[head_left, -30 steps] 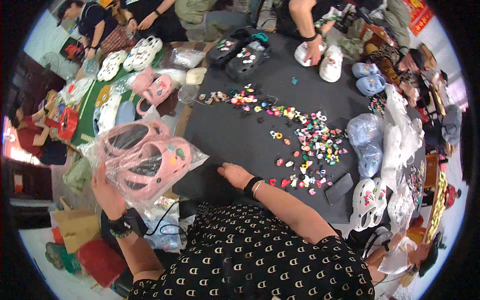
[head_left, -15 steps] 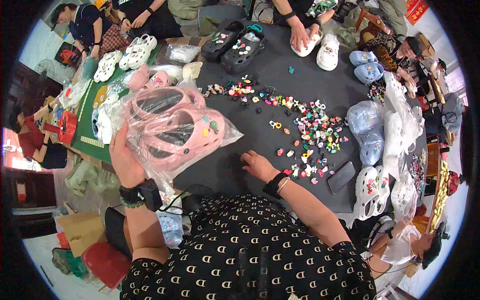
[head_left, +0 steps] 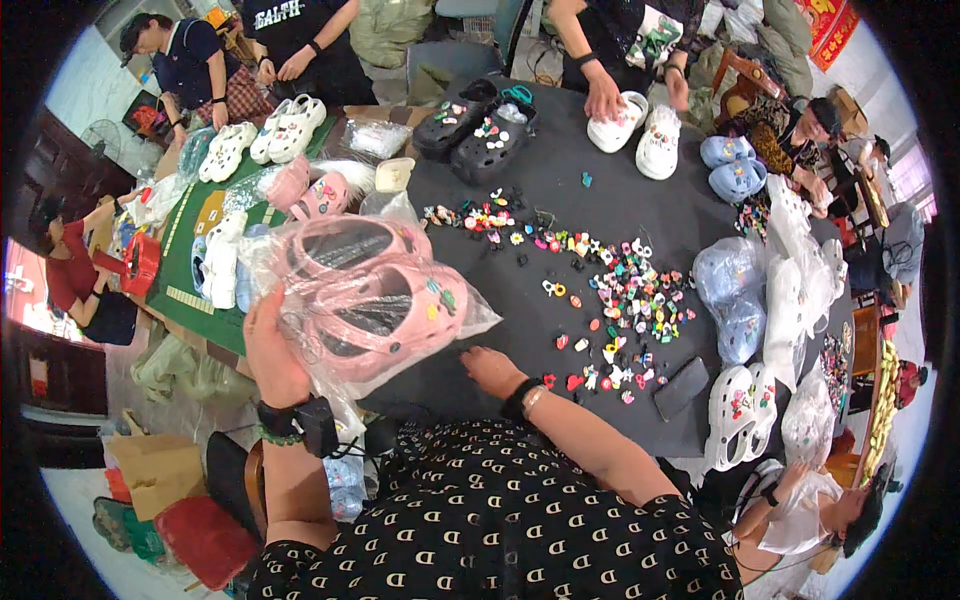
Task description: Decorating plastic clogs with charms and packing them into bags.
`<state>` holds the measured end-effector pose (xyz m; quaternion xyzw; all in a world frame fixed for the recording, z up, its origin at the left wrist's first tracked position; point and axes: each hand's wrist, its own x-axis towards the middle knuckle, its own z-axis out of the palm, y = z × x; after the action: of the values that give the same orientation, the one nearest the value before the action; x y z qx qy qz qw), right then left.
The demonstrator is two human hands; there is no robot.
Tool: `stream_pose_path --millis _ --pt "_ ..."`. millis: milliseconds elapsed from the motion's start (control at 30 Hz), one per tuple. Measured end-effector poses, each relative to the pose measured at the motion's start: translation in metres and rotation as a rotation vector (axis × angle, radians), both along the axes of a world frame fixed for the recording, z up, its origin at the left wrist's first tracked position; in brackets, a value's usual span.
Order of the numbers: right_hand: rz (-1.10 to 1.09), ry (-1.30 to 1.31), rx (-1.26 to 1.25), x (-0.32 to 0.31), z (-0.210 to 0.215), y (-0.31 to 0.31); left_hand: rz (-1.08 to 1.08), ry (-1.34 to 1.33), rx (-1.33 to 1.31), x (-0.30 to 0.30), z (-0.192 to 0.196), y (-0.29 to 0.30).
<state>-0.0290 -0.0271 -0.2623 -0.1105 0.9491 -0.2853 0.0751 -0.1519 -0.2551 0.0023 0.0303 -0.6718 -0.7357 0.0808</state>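
Observation:
A pair of pink clogs [head_left: 425,310] with small charms sits inside a clear plastic bag [head_left: 484,318]. My left hand [head_left: 272,345] grips the bag from its left side and keeps it raised above the table. Below and right of the bag, my right hand [head_left: 497,373] is over the dark table near its front edge. Its fingers are loosely bent and a little apart, with nothing visible in them. A spread of colourful shoe charms [head_left: 640,295] lies on the table to the right.
Black clogs [head_left: 492,145] stand at the back; a co-worker's hand [head_left: 603,98] touches a white clog [head_left: 617,124]. To the right are a phone [head_left: 682,388], white clogs [head_left: 738,415] and bagged blue clogs [head_left: 730,295]. Several shoes rest on the green mat [head_left: 185,255] at left.
My right hand has moved left, nearer the bagged pink clogs. The whole view has shifted so the table sits lower. The left hand keeps its hold.

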Motion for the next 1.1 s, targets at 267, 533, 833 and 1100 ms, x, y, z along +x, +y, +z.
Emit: stream_pose_path --millis 267,533,833,1100 --pt "-0.423 -0.008 -0.001 0.075 0.020 0.091 -0.123 -0.248 0.399 0.000 -0.052 0.025" --pt "-0.757 0.071 -0.031 0.112 0.029 0.118 -0.486 -0.448 -0.207 0.002 -0.148 0.029" --pt "-0.840 -0.333 -0.480 0.097 0.027 0.099 -0.446 -0.722 -0.222 0.008 -0.188 -0.033" --pt "-0.847 -0.727 -1.005 0.051 0.032 0.070 -0.482 -0.466 -0.294 0.024 -0.185 -0.036"
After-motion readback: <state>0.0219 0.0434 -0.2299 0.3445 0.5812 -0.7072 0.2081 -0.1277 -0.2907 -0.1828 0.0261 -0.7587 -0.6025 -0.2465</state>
